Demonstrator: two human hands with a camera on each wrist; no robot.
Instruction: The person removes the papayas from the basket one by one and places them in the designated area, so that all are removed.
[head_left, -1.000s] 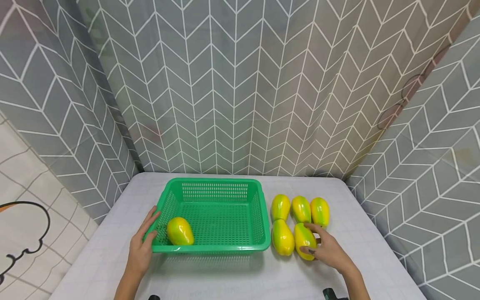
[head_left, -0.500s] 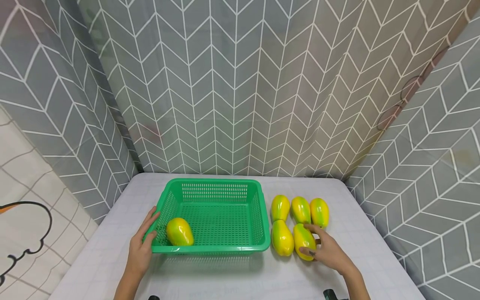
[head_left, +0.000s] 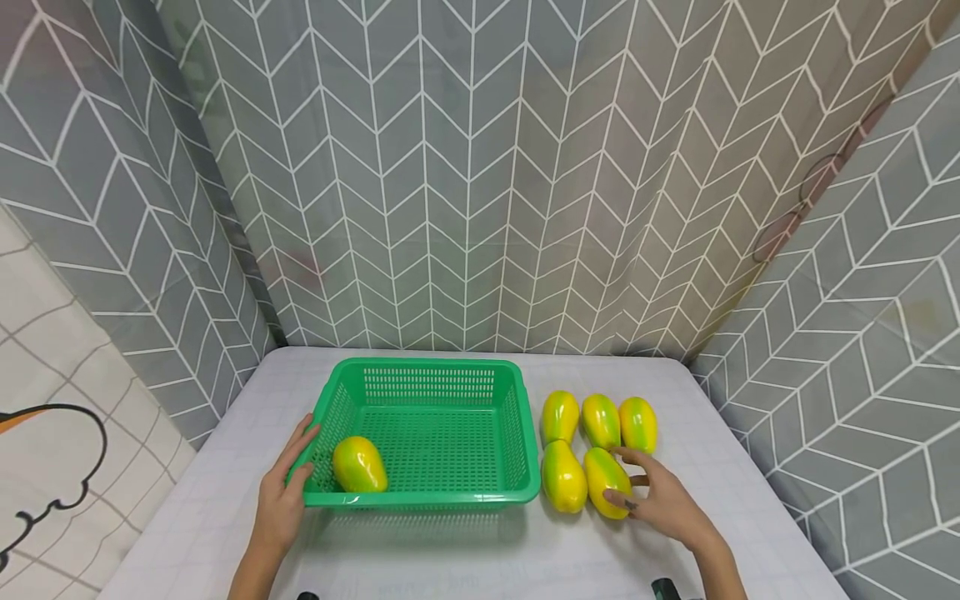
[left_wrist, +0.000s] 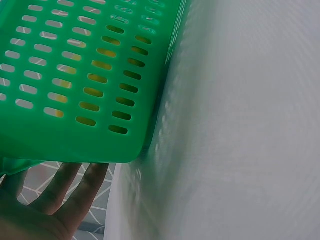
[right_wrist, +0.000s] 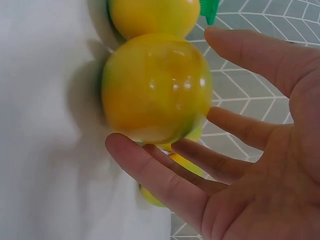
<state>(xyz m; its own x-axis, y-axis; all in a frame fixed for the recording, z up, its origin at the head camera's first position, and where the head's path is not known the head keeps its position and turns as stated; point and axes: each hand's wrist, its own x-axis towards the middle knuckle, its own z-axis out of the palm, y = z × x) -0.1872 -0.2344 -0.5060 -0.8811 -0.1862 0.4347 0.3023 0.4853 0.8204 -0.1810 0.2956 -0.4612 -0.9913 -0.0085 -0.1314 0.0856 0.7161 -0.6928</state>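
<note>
A green plastic basket (head_left: 423, 499) stands on the table with one yellow-green papaya (head_left: 360, 465) in its near left corner. My left hand (head_left: 279, 500) rests at the basket's left rim, its fingers fairly straight along the outside; in the left wrist view the fingers (left_wrist: 82, 195) pass behind the rim. Right of the basket, several papayas lie close together in two rows. My right hand (head_left: 663, 504) is spread around the near-row papaya (head_left: 607, 483) on the right. In the right wrist view the thumb (right_wrist: 245, 50) stands apart from that papaya (right_wrist: 157, 90), with other fingertips close against it.
Next to that papaya lies another near-row papaya (head_left: 564, 477), and behind them is a back row with a papaya (head_left: 638, 423) at its right end. A white cloth covers the table (head_left: 450, 575). Grey patterned curtains (head_left: 465, 208) surround its back and sides.
My right hand's grasp looks slightly looser, and the papaya beside it has shifted slightly left. My left hand and the basket stay put.
</note>
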